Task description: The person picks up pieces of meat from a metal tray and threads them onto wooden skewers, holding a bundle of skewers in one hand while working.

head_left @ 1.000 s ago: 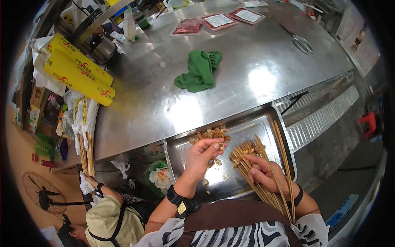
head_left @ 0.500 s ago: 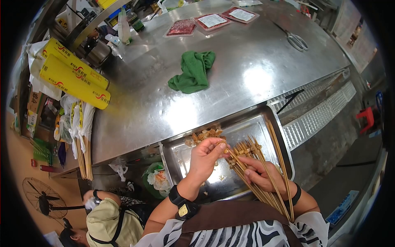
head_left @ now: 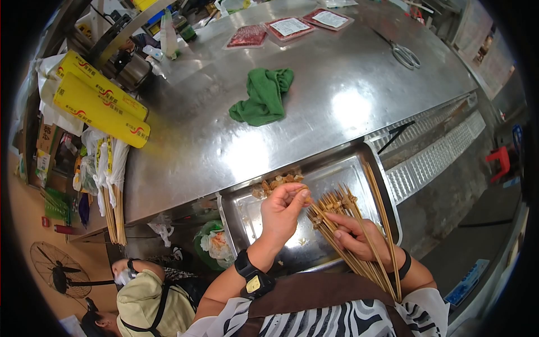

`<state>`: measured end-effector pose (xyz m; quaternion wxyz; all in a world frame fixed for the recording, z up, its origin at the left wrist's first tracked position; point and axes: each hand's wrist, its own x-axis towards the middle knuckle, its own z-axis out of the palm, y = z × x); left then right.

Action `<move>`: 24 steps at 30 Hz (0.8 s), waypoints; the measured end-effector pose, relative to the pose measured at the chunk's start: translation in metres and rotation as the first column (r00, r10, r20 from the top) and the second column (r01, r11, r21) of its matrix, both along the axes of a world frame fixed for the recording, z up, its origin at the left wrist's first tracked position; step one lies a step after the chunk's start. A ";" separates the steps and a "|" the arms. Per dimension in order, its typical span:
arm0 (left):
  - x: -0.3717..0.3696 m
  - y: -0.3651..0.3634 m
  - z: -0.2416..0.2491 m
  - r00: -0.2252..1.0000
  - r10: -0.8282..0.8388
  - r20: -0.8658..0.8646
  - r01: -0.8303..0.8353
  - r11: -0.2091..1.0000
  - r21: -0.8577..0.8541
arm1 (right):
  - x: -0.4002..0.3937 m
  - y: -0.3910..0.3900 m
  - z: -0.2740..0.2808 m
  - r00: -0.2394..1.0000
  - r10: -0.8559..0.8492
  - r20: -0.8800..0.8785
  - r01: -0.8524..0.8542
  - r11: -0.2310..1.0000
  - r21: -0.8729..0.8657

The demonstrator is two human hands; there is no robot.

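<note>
A steel tray [head_left: 256, 222] lies below the table's near edge, with brown food pieces [head_left: 279, 182] heaped at its far left. Over the tray, my left hand [head_left: 282, 212] is closed in a pinch on a small brown piece, mostly covered by its fingers. My right hand [head_left: 365, 241] is wrapped round a bundle of thin wooden skewers [head_left: 351, 261]. Small brown pieces sit near the tips of several skewers. The left fingertips are close to the skewer tips. More skewers [head_left: 377, 191] lean along the tray's right side.
The steel table [head_left: 196, 135] holds a green cloth [head_left: 263, 96], packs of red meat [head_left: 289, 28], scissors [head_left: 405, 57] and yellow rolls [head_left: 101, 109]. Bagged skewers [head_left: 115, 185] hang at the left. Another person [head_left: 154, 303] is at lower left, near a fan [head_left: 60, 269].
My left hand has shifted slightly, its wrist turning a little and its fingertips a bit farther from the skewer tips. My right hand still holds the bundle in nearly the same place.
</note>
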<state>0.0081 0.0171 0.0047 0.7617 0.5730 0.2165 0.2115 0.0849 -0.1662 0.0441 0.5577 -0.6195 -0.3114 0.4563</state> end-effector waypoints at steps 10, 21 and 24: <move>0.000 -0.002 0.006 1.000 -0.009 0.005 0.009 0.998 0.055 | 0.003 0.000 0.001 0.997 0.029 0.065 -0.027 0.999 -0.027; -0.005 -0.003 0.006 0.999 0.016 -0.048 -0.003 0.965 0.262 | 0.001 0.000 0.000 0.993 0.000 0.114 0.002 1.000 -0.023; -0.004 -0.004 0.015 0.998 0.055 -0.028 -0.032 0.849 0.528 | 0.000 0.000 -0.004 0.995 -0.026 0.092 0.026 1.000 0.000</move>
